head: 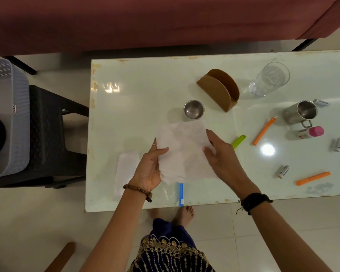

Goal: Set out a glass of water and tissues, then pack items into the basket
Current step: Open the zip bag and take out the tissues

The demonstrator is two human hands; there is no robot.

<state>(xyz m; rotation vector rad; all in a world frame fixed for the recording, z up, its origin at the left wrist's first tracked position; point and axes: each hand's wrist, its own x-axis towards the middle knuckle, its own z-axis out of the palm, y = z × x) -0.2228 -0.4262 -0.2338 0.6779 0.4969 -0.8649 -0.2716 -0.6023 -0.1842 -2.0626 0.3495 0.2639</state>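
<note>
A white tissue sheet [183, 148] is held above the white table [137, 79], my left hand [151, 167] gripping its left edge and my right hand [220, 154] its right edge. More white tissue [126, 169] lies flat on the table to the left of my left hand. A brown tissue holder [218, 89] stands with nothing in it behind the sheet. A clear glass of water [269, 79] stands to its right. A grey basket [8, 118] sits on a dark stool [53, 134] left of the table.
On the table are a small steel bowl [193, 109], a steel mug [300, 112], a pink-capped bottle [312, 132], orange clips [263, 131], a green clip [238, 141], batteries [282, 171] and a blue-zip clear bag [177, 193]. A maroon sofa [145, 20] runs behind.
</note>
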